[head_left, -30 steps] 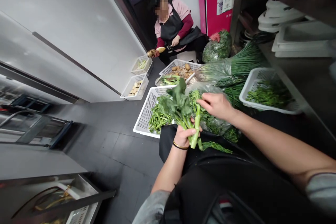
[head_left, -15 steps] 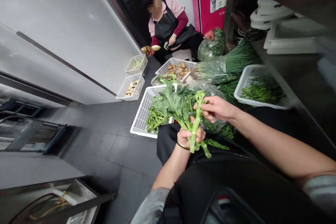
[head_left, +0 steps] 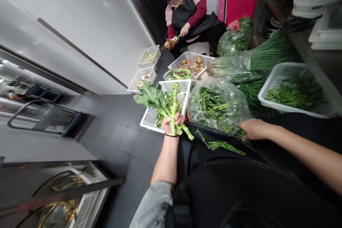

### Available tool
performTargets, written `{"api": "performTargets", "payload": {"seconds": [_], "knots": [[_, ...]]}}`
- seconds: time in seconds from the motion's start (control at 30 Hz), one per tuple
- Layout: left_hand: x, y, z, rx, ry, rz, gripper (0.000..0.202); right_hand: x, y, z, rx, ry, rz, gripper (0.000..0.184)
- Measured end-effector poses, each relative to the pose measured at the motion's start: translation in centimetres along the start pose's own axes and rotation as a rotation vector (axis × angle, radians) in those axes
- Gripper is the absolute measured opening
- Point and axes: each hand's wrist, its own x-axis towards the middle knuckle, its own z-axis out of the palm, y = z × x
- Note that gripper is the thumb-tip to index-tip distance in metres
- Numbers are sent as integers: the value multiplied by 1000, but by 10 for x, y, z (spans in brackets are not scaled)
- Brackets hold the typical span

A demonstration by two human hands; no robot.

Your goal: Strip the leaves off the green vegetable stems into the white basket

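Observation:
My left hand [head_left: 171, 123] is closed round a bunch of thick-stemmed leafy greens [head_left: 160, 101], held upright over a white perforated basket [head_left: 184, 87] that holds more cut greens. My right hand [head_left: 249, 129] reaches down to the foot of a clear plastic bag of greens [head_left: 217, 105] and rests among the leaves there; its fingers are curled and partly hidden. A loose sprig [head_left: 220, 145] lies on my black apron [head_left: 240, 185].
A seated person [head_left: 189, 14] at the back peels a root over baskets of vegetables [head_left: 192, 62]. Bundled chives [head_left: 256, 60] and another white basket of greens [head_left: 294, 91] lie to the right. A steel cabinet wall [head_left: 80, 32] runs along the left. A metal cart [head_left: 53, 192] stands near left.
My right hand has let go of the stalk tops and dropped to the bag of greens. My left hand still grips the bunch. The view has shifted left.

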Motion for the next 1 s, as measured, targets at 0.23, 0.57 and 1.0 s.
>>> {"api": "performTargets", "payload": {"seconds": [0.23,0.57,1.0], "knots": [[-26,-60,29,17,-139,-279,41,39,-110,-57,1070,164,-360,37],[-19,-52,17,-40,-132,-145,34,8,-98,-41,210,0,-447,22],[67,62,-46,656,460,-97,24,-9,14,17,-292,-239,122,30]]}}
